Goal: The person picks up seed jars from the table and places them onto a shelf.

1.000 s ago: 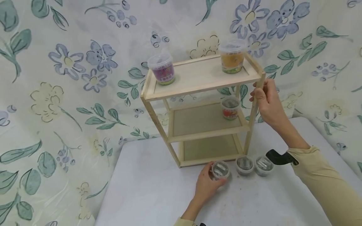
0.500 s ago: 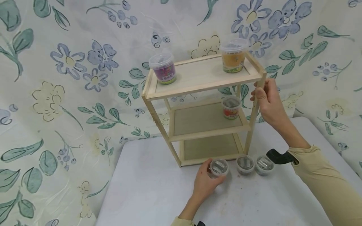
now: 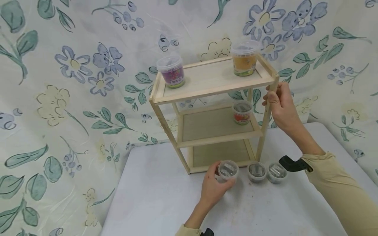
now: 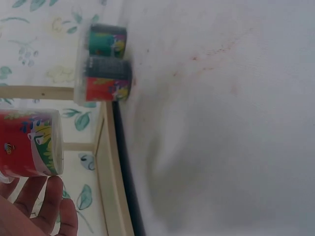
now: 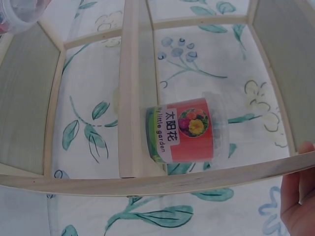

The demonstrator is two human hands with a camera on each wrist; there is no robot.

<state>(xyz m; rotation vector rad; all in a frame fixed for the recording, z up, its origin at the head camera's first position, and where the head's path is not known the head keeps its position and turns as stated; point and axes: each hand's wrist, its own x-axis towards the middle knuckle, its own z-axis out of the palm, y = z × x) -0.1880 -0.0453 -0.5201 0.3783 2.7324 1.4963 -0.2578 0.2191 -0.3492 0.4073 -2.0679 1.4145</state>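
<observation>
My left hand [image 3: 214, 188] grips a clear-lidded plastic cup [image 3: 228, 169] in front of the wooden shelf rack [image 3: 218, 140]. In the left wrist view this cup [image 4: 30, 142] has a red label and hangs clear of the table. With my right hand [image 3: 282, 106] I hold the rack's front right post [image 3: 267, 116] just below the top tier. A red-labelled cup [image 5: 184, 132], printed "my little garden", stands at the right of the middle tier. On the top tier, a purple cup [image 3: 172, 73] stands at the left and an orange cup [image 3: 244, 60] at the right.
Two more lidded cups, one red-labelled [image 4: 107, 81] and one green-labelled [image 4: 107, 43], stand side by side on the white table [image 3: 153, 196] by the rack's right front foot. A flower-patterned cloth [image 3: 88, 137] hangs behind.
My left hand has lifted its cup off the table and moved it slightly up and left. The right hand keeps its hold on the post.
</observation>
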